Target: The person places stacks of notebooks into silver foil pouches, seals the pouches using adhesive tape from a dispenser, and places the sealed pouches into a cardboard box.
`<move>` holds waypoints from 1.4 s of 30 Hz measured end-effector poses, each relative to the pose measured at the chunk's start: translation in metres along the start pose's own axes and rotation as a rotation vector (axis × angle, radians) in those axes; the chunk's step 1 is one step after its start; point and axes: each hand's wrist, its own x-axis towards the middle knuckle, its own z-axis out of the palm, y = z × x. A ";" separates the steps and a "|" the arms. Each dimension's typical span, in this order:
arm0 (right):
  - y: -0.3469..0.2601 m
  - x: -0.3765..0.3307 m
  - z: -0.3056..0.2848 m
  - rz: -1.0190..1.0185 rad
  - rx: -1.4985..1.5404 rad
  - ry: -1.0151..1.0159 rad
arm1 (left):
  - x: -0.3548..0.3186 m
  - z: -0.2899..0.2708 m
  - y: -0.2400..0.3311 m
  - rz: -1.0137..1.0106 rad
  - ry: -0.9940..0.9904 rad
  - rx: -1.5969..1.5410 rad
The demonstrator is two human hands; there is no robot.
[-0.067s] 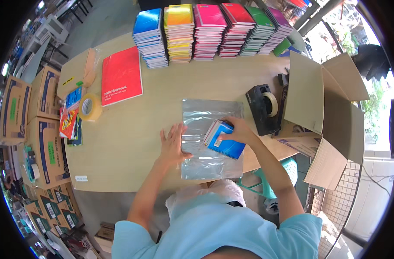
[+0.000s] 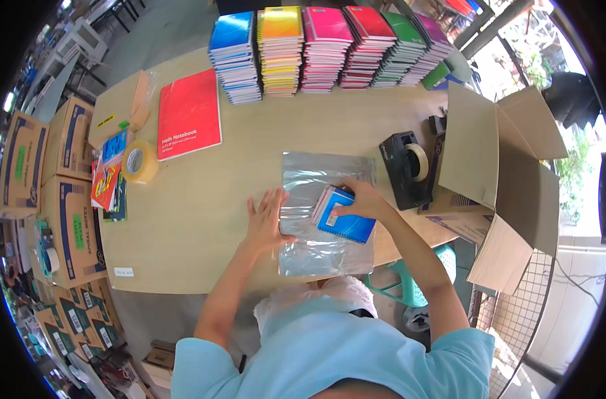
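A clear plastic bag lies flat on the table in front of me. On its right half rests a small stack of spiral notebooks, tilted, with a blue cover on top and pale and reddish edges beneath. My right hand grips this stack from above and the right, its thumb across the blue cover. At the bag's left edge, my left hand lies with fingers spread, fingertips and thumb touching the plastic. Nothing is in the left hand.
Tall notebook stacks in several colours line the far edge. A red notebook, a tape roll and a carton sit left. Right are a black tape dispenser and an open cardboard box. A green stool stands below.
The view has shifted very slightly. Both hands and the notebook stack keep practically the same place on the bag.
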 end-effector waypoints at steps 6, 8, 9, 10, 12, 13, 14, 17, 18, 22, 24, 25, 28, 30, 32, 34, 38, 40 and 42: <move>-0.010 0.047 0.025 -0.051 -0.149 -0.210 | -0.002 -0.009 -0.005 0.007 -0.154 0.138; -0.015 0.054 0.027 -0.057 -0.166 -0.227 | -0.003 -0.009 -0.008 0.001 -0.151 0.118; -0.017 0.057 0.027 -0.042 -0.182 -0.268 | -0.004 -0.009 -0.008 0.006 -0.157 0.105; -0.019 0.059 0.026 -0.026 -0.198 -0.308 | -0.005 -0.009 -0.009 -0.002 -0.152 0.100; -0.011 0.058 0.031 -0.117 -0.274 -0.228 | -0.006 -0.008 -0.010 0.020 -0.128 0.091; -0.006 0.057 0.034 -0.208 -0.340 -0.141 | -0.006 -0.007 -0.009 0.018 -0.124 0.085; -0.006 0.056 0.034 -0.208 -0.344 -0.141 | -0.006 -0.008 -0.009 0.018 -0.127 0.096; -0.008 0.050 0.030 -0.304 -0.568 -0.046 | -0.005 -0.010 -0.007 0.018 -0.141 0.091; -0.012 0.045 0.024 -0.364 -0.585 0.053 | -0.006 -0.011 -0.006 0.013 -0.154 0.076; 0.012 -0.007 0.006 -0.473 0.143 0.547 | -0.040 -0.002 0.014 0.107 0.170 0.016; 0.058 -0.051 0.036 -0.011 0.311 0.695 | -0.052 0.023 0.024 0.063 0.251 -0.405; 0.071 -0.066 0.056 0.086 0.343 0.630 | -0.051 0.034 0.027 0.080 0.238 -0.406; 0.085 -0.078 0.107 0.225 0.487 0.532 | -0.049 0.061 0.034 -0.170 0.187 -0.517; 0.084 -0.078 0.118 0.238 0.603 0.471 | -0.050 0.067 0.031 -0.157 0.114 -0.422; 0.085 -0.079 0.125 0.122 0.675 0.537 | -0.049 0.075 0.031 -0.098 0.176 -0.366; 0.088 -0.077 0.127 0.112 0.668 0.513 | -0.050 0.079 0.026 -0.121 0.165 -0.420; 0.109 -0.073 0.139 0.058 0.677 0.519 | -0.047 0.080 0.031 -0.105 0.184 -0.352; 0.104 -0.074 0.135 0.058 0.613 0.566 | -0.047 0.078 0.036 -0.091 0.176 -0.335; 0.093 -0.087 0.129 0.056 0.555 0.597 | -0.054 0.070 0.042 -0.203 0.150 -0.444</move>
